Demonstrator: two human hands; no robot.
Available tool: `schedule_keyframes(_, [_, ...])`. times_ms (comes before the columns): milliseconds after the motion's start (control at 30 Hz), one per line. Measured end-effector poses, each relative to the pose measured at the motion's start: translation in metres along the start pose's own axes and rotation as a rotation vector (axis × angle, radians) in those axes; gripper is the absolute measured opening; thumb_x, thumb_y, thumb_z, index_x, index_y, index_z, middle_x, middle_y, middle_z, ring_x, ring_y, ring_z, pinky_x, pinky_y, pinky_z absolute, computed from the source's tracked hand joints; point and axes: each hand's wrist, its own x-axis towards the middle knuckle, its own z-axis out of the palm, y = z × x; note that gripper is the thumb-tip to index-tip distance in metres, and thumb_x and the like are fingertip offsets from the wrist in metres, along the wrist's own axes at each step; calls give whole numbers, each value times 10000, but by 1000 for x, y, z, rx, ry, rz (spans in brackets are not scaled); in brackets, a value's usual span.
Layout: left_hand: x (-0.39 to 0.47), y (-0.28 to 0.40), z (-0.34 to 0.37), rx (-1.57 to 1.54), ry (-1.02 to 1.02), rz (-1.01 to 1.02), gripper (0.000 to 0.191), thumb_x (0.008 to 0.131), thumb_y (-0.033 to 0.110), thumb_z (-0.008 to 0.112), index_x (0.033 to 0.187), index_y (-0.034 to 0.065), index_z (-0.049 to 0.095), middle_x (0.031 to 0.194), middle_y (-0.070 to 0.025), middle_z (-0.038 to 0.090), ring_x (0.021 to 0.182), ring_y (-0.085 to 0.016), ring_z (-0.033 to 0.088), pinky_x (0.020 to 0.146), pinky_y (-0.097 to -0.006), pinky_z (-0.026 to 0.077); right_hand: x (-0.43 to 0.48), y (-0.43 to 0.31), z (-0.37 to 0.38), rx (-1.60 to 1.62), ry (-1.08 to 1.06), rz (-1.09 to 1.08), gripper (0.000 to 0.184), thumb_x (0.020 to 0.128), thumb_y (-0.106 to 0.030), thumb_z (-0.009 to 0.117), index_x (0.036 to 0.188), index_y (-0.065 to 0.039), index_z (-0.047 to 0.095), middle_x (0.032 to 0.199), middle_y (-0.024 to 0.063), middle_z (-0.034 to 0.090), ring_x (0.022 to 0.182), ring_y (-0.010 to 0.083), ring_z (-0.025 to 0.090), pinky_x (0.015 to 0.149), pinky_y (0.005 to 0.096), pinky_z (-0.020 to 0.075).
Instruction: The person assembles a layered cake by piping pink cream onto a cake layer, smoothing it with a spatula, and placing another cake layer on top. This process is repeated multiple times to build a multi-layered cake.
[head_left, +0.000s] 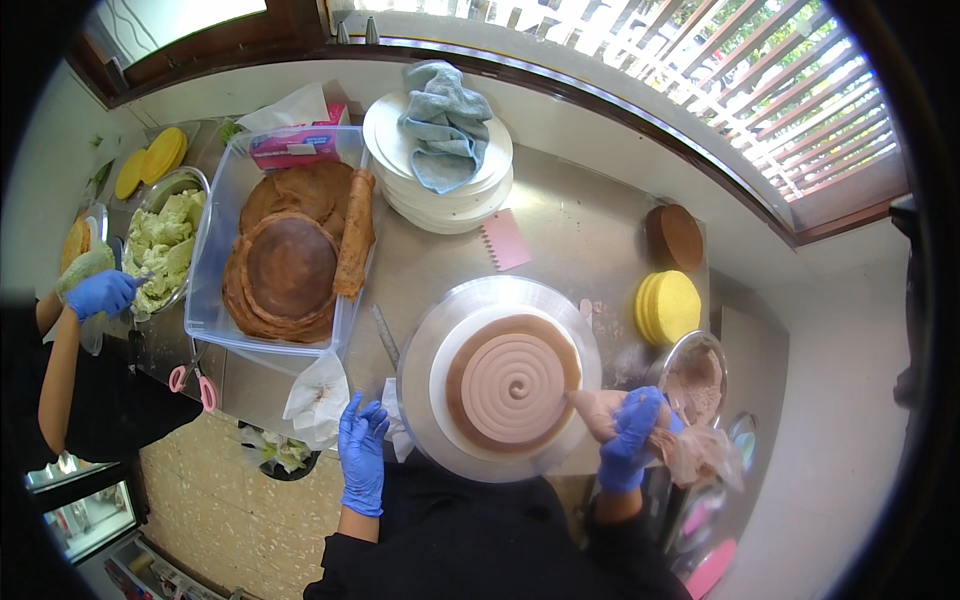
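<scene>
My gloved right hand (631, 435) is closed around a clear piping bag (596, 412) of pinkish-brown cream. The bag's tip points left, at the edge of a piped cream spiral (504, 420). That spiral covers most of a brown cake layer (459, 375), leaving a bare brown ring around it. Beneath lies a white round board (442, 345) on a metal cake turntable (424, 330). Left of the turntable, my gloved left hand (362, 450) holds nothing, its fingers apart, close to white paper (396, 420).
A plastic tub (196, 300) holds brown crepes (292, 262). Stacked white boards (450, 214) carry a blue cloth (446, 120). A pink comb scraper (508, 240), yellow cake layers (667, 307) and a cream bowl (694, 382) surround the turntable. At left, a co-worker's gloved hand (101, 292) works beside green cream (169, 240).
</scene>
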Motion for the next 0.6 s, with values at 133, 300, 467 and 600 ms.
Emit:
schedule_keyframes(133, [0, 0, 0, 13, 3, -4, 455, 925, 145, 523, 1357, 80, 398, 1146, -91, 569, 1017, -178, 580, 897, -313, 461, 1, -2, 1, 4, 19, 23, 376, 965, -157, 430, 605, -52, 415, 564, 4, 393, 526, 103, 379, 509, 267, 312])
schedule_keyframes(300, [0, 1, 0, 1, 2, -1, 457, 923, 148, 526, 1357, 79, 397, 1143, -91, 569, 1022, -180, 579, 899, -315, 460, 2, -2, 1, 85, 40, -10, 379, 953, -202, 467, 605, -55, 430, 549, 1, 410, 515, 91, 389, 487, 263, 310])
schedule_keyframes(467, [0, 0, 0, 8, -1, -4, 462, 921, 143, 529, 1358, 76, 394, 1142, -90, 568, 1031, -182, 575, 901, -316, 457, 4, 8, -1, 102, 56, -30, 437, 933, -334, 517, 594, -63, 469, 518, -6, 439, 491, 73, 403, 454, 264, 305])
schedule_keyframes(600, [0, 0, 0, -6, -5, -9, 460, 921, 138, 526, 1358, 76, 394, 1144, -89, 568, 1032, -183, 574, 903, -316, 454, 3, 17, -2, 87, 84, -12, 450, 933, -351, 512, 586, -69, 464, 521, -6, 432, 490, 79, 397, 454, 270, 300])
